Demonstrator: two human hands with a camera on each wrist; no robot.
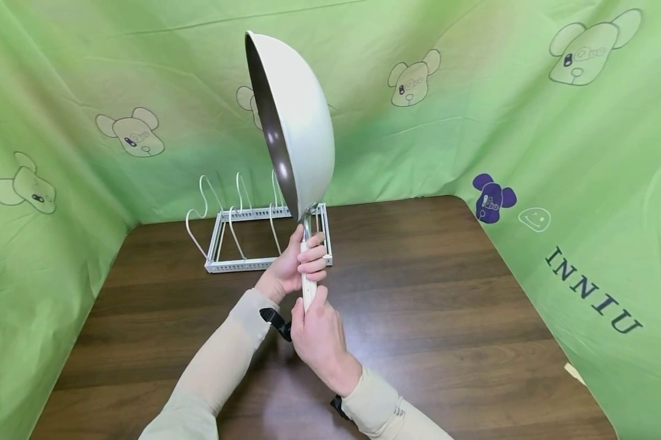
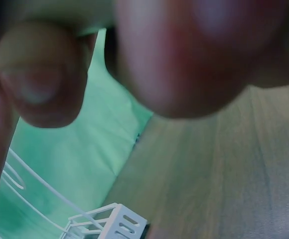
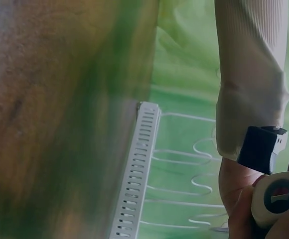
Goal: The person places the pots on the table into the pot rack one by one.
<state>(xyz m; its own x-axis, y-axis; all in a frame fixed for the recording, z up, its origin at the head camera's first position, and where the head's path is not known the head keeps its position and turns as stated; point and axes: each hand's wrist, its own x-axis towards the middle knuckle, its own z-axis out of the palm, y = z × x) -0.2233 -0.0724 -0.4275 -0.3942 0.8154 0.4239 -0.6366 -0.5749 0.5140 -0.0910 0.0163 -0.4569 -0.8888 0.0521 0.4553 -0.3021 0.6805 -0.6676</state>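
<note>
A wok (image 1: 310, 116), cream outside and dark brown inside, is held up on edge with its bowl at the top and its open side facing left. Its pale handle (image 1: 309, 290) points down toward the person. My left hand (image 1: 288, 269) grips the handle just below the bowl. Lower down, my right hand (image 1: 321, 339) holds the handle near its end. Fingers (image 2: 184, 59) of the left hand fill the top of the left wrist view. In the right wrist view, the round handle end (image 3: 260, 206) shows beside the left sleeve.
Behind the hands, a white metal rack (image 1: 242, 264) with several upright wire loops stands on the brown wooden table (image 1: 435, 305). The wok's lower part overlaps the rack's right end in the head view. Green printed cloth (image 1: 374, 146) surrounds the table at the back and sides.
</note>
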